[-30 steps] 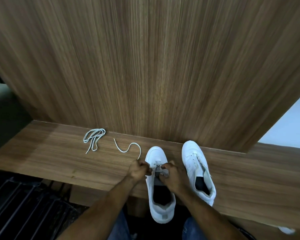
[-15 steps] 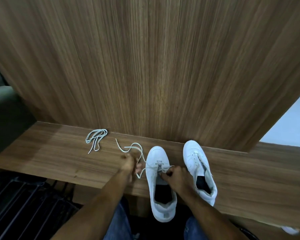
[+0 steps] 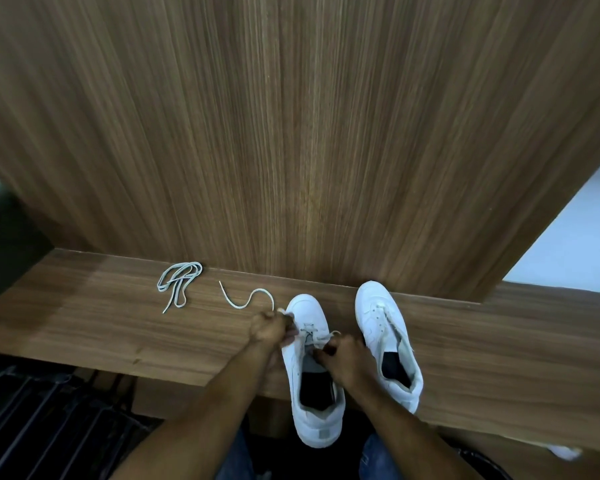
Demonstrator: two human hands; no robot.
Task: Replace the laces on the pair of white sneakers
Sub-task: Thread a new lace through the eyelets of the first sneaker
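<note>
Dim warm indoor light, soft shadows at lower left, wide-angle bowing at edges, slight softness

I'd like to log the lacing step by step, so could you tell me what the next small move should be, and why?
Probably draw the lace snug: the left hand pinches it beside the near sneaker, the right hand holds its other end at the eyelets, and a slack tail lies on the wooden bench.

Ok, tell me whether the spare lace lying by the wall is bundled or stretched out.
Bundled: the spare lace lies folded in loose loops on the bench, untouched.
</note>
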